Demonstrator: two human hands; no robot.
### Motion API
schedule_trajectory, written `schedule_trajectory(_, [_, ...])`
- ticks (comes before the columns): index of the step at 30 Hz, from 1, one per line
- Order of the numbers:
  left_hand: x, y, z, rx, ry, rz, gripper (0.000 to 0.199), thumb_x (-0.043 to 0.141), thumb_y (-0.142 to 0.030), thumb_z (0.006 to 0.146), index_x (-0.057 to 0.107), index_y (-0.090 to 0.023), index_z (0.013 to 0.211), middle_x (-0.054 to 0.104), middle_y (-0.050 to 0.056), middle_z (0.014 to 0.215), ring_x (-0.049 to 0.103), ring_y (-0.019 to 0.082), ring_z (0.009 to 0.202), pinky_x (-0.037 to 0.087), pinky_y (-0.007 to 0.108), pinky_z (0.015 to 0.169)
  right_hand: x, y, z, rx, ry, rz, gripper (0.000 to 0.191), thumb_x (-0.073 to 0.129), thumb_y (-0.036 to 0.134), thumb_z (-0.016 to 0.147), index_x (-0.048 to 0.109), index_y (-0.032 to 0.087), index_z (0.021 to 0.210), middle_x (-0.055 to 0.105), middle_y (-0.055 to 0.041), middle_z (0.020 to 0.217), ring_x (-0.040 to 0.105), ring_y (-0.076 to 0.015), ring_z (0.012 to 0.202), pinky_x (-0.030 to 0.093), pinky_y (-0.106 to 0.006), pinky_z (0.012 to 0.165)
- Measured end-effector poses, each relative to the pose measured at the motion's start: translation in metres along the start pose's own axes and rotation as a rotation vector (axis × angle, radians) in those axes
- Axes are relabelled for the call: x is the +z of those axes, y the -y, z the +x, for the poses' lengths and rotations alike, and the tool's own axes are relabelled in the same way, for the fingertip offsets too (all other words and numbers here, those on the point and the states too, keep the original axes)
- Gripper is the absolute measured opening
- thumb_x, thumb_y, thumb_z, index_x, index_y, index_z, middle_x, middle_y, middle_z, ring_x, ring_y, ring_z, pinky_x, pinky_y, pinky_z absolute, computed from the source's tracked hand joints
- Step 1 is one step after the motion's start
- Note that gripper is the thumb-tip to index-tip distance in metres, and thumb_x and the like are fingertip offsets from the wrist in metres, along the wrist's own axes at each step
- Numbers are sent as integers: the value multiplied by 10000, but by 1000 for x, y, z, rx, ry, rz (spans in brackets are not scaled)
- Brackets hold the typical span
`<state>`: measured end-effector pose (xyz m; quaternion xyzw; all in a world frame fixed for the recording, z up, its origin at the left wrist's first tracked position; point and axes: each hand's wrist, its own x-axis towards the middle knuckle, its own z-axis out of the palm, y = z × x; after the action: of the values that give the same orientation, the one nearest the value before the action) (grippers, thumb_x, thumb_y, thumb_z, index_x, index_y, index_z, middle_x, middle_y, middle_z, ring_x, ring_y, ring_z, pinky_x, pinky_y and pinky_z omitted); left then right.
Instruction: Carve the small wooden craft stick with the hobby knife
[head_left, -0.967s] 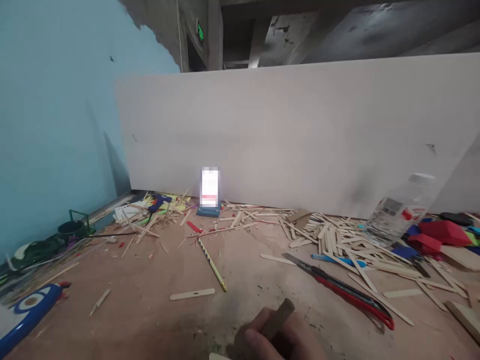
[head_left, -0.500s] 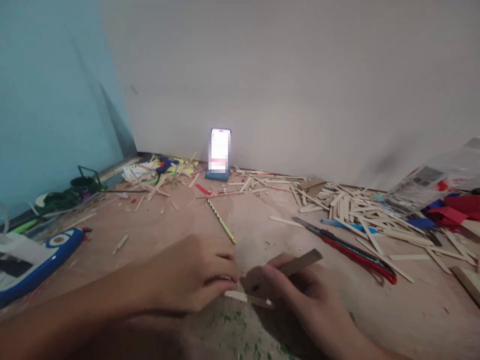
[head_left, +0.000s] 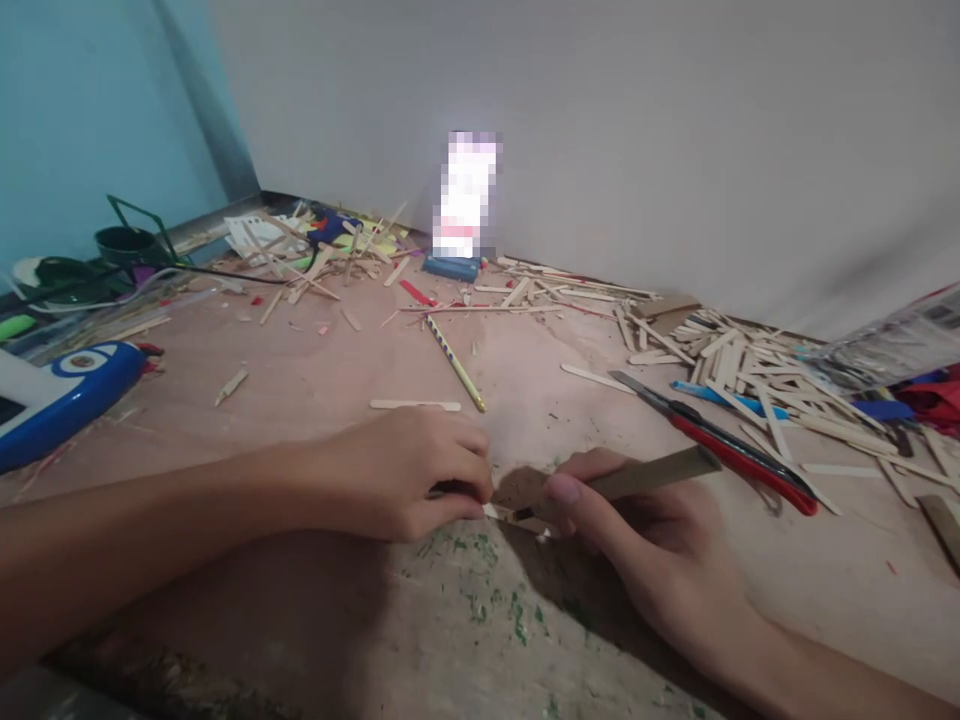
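Observation:
My left hand (head_left: 427, 475) rests on the table with its fingers pinched on a pale wooden craft stick (head_left: 493, 512), of which only a short end shows. My right hand (head_left: 637, 540) is closed around a brown-handled tool (head_left: 664, 472). Its thin dark tip points left and meets or hovers just over the stick beside my left fingertips; contact is not clear. What kind of tool it is cannot be made out. Another craft stick (head_left: 415, 405) lies just beyond my left hand. A yellow patterned pencil (head_left: 456, 365) is farther back.
A red and black utility knife (head_left: 739, 445) lies right of my right hand, blade out. Behind it spreads a heap of craft sticks (head_left: 735, 360). A lit phone (head_left: 466, 195) leans at the wall. At left are a blue and white device (head_left: 90, 385) and a green cup (head_left: 127, 245).
My view has tilted downward, so the tabletop sits higher. The tool in my right hand has turned, and its dark tip now shows by the stick. The stick beyond my left hand has come into sight.

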<state>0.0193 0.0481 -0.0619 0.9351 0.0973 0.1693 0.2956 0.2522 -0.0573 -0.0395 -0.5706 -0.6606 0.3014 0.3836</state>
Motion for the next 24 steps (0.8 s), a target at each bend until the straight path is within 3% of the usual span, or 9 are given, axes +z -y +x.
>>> schedule_trajectory(7, [1, 2, 0, 12, -22, -4, 102, 693, -179, 1020, 768, -176, 952, 737, 18, 931, 679, 160, 888, 470, 287, 826, 0, 4, -1, -74, 5, -22, 343, 692, 447, 1053, 769, 209, 817, 721, -26, 710, 635, -135, 588, 491, -234, 493])
schedule_trajectory(13, [0, 1, 0, 12, -25, -5, 87, 720, -135, 988, 770, -186, 938, 745, 3, 920, 679, 150, 884, 473, 280, 833, 2, 5, -7, -190, 72, -46, 184, 650, 232, 1061, 762, 251, 916, 759, 35, 832, 675, -77, 708, 526, -164, 644])
schedule_trajectory(20, [0, 5, 0, 76, -27, 49, 96, 700, -155, 1012, 761, -181, 941, 736, 4, 914, 678, 149, 883, 479, 278, 802, 4, 1, -3, -158, 68, -33, 205, 649, 268, 1076, 767, 263, 909, 761, 47, 844, 687, -67, 730, 532, -137, 658])
schedule_trajectory(24, [0, 6, 0, 149, -14, 149, 151, 636, -171, 1046, 767, -173, 973, 737, 26, 925, 670, 171, 883, 478, 311, 796, 1, 2, 1, -100, 22, -34, 337, 701, 356, 1050, 724, 217, 744, 717, 8, 717, 651, -87, 614, 498, -164, 539])
